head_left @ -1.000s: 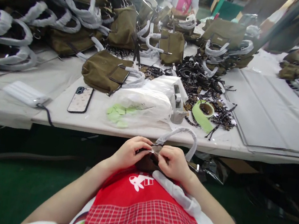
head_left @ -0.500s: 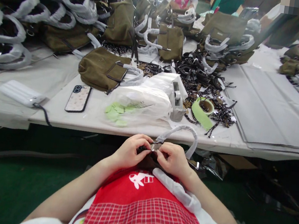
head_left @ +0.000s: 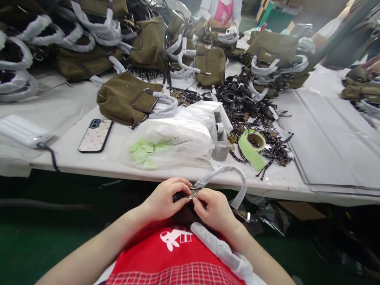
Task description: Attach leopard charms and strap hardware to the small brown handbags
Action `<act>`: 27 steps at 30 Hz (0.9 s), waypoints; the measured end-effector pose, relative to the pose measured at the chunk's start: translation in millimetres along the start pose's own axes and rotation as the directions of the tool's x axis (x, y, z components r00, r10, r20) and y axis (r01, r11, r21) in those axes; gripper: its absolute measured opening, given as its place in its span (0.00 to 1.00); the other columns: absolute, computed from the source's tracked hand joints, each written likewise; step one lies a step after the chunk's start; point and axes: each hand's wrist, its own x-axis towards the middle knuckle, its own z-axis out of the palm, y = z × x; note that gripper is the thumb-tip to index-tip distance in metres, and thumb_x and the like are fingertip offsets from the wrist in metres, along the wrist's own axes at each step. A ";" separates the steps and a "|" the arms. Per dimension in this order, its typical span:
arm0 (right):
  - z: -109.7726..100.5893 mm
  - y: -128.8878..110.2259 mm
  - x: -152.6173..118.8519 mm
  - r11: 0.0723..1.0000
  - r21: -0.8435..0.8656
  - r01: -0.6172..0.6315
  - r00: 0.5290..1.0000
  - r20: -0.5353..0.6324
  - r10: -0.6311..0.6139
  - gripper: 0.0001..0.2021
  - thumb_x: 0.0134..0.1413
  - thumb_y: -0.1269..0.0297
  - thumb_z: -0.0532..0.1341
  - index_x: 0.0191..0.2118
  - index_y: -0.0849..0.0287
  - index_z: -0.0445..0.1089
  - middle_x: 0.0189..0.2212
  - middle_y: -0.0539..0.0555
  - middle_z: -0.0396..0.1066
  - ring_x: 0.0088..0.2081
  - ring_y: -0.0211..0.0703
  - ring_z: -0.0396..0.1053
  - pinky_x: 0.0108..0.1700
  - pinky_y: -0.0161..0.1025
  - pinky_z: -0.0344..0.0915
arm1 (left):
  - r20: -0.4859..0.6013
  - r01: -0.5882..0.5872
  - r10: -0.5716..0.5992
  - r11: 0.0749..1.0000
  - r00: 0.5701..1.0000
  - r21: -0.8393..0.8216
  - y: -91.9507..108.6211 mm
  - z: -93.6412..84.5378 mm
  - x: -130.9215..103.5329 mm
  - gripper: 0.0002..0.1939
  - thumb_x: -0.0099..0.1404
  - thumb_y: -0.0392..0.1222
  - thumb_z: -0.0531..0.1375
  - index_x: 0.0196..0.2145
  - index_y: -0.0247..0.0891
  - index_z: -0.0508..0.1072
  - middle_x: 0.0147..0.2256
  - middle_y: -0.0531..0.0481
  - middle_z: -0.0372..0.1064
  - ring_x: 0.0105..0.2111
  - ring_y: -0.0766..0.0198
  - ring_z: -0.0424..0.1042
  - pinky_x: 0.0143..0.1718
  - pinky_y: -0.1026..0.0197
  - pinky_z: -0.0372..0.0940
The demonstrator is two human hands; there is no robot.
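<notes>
A dark handbag (head_left: 184,215) rests against my lap at the table's front edge, largely covered by my hands. One wrapped handle (head_left: 242,176) arches up behind it, and the other wrapped handle (head_left: 220,247) lies over my red apron. My left hand (head_left: 166,197) is closed, thumb and fingers pinching the bag's opening. Close beside it my right hand (head_left: 214,208) is closed too, its fingertips at a small metal piece (head_left: 191,197) that looks like a zipper part. The fingertips of both hands nearly meet there.
On the table are a phone (head_left: 95,136), a white power bank (head_left: 22,131), a plastic bag with green pieces (head_left: 153,149), a tape dispenser (head_left: 221,140), green tape (head_left: 251,149) and black straps (head_left: 243,98). Olive handbags (head_left: 127,97) are piled behind. A co-worker (head_left: 222,0) stands across.
My view has tilted up slightly, so the table sits lower. My right fingertips have come closer to my left ones at the small metal piece. Both hands keep hold of the handbag.
</notes>
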 end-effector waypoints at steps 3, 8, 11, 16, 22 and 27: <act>0.3 1.4 -0.6 1.000 -0.008 -0.010 1.000 -0.014 0.010 0.10 0.57 0.70 0.58 0.24 0.59 0.67 0.24 0.49 0.69 0.27 0.35 0.64 0.32 0.33 0.54 | 0.036 0.004 -0.005 1.000 0.999 0.014 -0.5 -3.6 4.0 0.10 0.58 0.33 0.63 0.39 0.40 0.76 0.46 0.45 0.75 0.47 0.57 0.74 0.53 0.53 0.67; 1.6 -0.4 -0.9 1.000 0.000 -0.027 0.999 -0.040 0.027 0.11 0.57 0.70 0.58 0.23 0.59 0.65 0.22 0.48 0.68 0.25 0.35 0.62 0.29 0.34 0.52 | 0.154 0.042 -0.040 0.999 0.987 -0.008 -0.2 -16.7 13.5 0.04 0.56 0.34 0.64 0.31 0.40 0.76 0.43 0.48 0.75 0.44 0.59 0.74 0.49 0.58 0.67; 5.6 1.1 0.5 1.000 0.002 -0.030 0.999 -0.042 0.030 0.12 0.57 0.69 0.58 0.22 0.59 0.64 0.22 0.48 0.69 0.25 0.35 0.63 0.28 0.34 0.51 | 0.215 0.087 -0.075 0.995 0.974 -0.044 -1.4 -23.4 19.3 0.05 0.54 0.33 0.65 0.29 0.40 0.75 0.41 0.50 0.76 0.43 0.60 0.74 0.48 0.60 0.66; 8.2 5.3 3.0 0.998 0.014 -0.063 0.997 -0.042 0.063 0.10 0.55 0.68 0.59 0.23 0.59 0.66 0.23 0.49 0.70 0.25 0.36 0.64 0.29 0.35 0.51 | 0.241 0.148 -0.129 0.987 0.962 -0.063 -2.3 -25.0 23.5 0.04 0.53 0.32 0.64 0.26 0.40 0.76 0.40 0.51 0.76 0.42 0.61 0.74 0.47 0.61 0.65; -4.6 -6.5 4.5 0.964 0.267 -0.001 0.988 -0.149 0.043 0.16 0.50 0.71 0.61 0.47 0.57 0.72 0.43 0.56 0.73 0.43 0.45 0.70 0.45 0.39 0.63 | 0.172 0.112 -0.087 0.983 0.981 -0.143 12.6 -30.0 32.7 0.04 0.55 0.34 0.64 0.25 0.40 0.75 0.39 0.51 0.75 0.42 0.61 0.74 0.47 0.61 0.66; 10.5 12.8 5.8 0.690 0.705 -0.165 0.983 0.058 0.177 0.14 0.61 0.55 0.59 0.30 0.59 0.73 0.27 0.52 0.73 0.27 0.38 0.66 0.33 0.36 0.62 | 0.081 0.003 0.006 0.993 0.997 -0.117 28.9 -34.5 62.4 0.05 0.57 0.39 0.65 0.24 0.40 0.75 0.39 0.48 0.77 0.41 0.59 0.74 0.47 0.58 0.67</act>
